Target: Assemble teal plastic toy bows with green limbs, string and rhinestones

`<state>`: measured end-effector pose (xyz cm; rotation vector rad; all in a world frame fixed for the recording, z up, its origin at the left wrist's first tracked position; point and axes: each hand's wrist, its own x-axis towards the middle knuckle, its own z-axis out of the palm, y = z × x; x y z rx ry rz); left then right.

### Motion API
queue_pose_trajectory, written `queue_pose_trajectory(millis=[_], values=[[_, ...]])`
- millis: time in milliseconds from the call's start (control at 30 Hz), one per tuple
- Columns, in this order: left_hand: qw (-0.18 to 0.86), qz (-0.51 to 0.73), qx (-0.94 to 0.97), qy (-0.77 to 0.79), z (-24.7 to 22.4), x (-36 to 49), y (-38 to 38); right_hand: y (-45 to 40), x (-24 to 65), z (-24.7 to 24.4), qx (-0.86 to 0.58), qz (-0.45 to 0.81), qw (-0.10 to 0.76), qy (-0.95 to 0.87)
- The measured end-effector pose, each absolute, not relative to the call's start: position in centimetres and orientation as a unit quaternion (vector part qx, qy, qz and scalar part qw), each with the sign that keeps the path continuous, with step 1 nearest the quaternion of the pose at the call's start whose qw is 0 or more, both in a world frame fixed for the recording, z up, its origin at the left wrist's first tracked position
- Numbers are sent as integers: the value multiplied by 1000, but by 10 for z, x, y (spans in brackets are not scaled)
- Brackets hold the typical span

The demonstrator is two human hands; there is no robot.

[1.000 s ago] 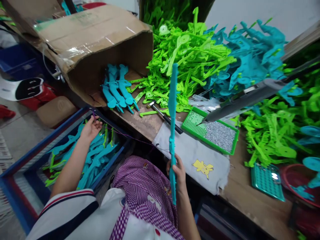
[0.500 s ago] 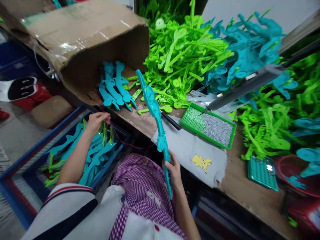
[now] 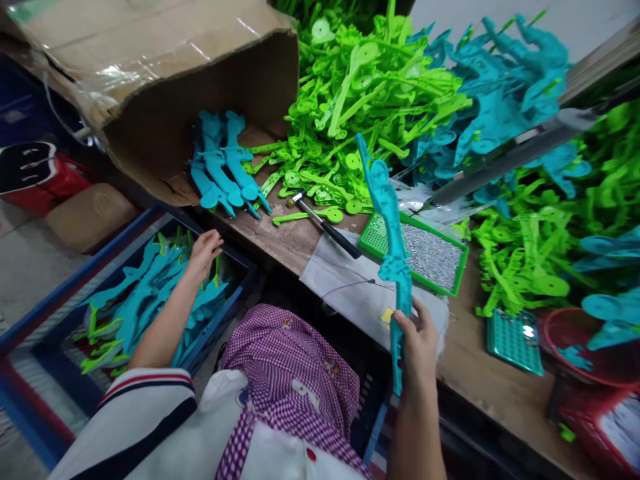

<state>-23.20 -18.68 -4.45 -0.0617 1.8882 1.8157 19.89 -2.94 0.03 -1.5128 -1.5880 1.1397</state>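
**Wooden table with green and turquoise plastic parts**

The brown table [image 3: 473, 363] carries a large heap of green parts [image 3: 370, 93], with a heap of turquoise parts [image 3: 500, 107] beside it. A cardboard box [image 3: 165, 40] lies on its side; at its opening is a small group of turquoise parts [image 3: 225, 173]. A hammer [image 3: 327, 227] lies between the green parts and a pale cloth [image 3: 330, 267], its dark handle near a green tray [image 3: 463, 270] of small silvery pieces [image 3: 433, 257]. A slanting grey tool [image 3: 510, 157] hangs above the tray. Farther right are a teal tray [image 3: 515, 340] and a red bowl [image 3: 560, 327].

Right hand [image 3: 419, 340]: the grip is closed, thumb and fingers around the lower portion of a long turquoise part [image 3: 390, 207], held nearly upright in front of the green tray and cloth. A thin dark thread [image 3: 371, 281] crosses the cloth beside it.

Left hand [image 3: 206, 250]: above a blue crate [image 3: 75, 280] filled with turquoise and green parts, fingers bent; whether this grip is closed on anything cannot be told.
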Motion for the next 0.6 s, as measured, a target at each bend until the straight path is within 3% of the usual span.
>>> queue_pose_trajectory(millis=[100, 267, 333, 467, 533, 600], values=[[322, 666, 30, 672, -49, -209, -177, -27, 200, -3, -629, 400, 286, -602], [62, 584, 236, 774, -40, -190, -157, -31, 197, -7, -652, 272, 145, -692], [31, 511, 331, 793, -37, -190, -150, -32, 195, -3, -642, 200, 116, -731], [30, 380, 373, 846, -37, -192, -139, -41, 172, 11, -596, 77, 231, -765], [28, 356, 366, 859, -39, -193, -135, -50, 139, 17, -523, 102, 304, -790], [19, 355, 361, 862, -41, -192, -132, -58, 92, 19, -402, 190, 322, -836]])
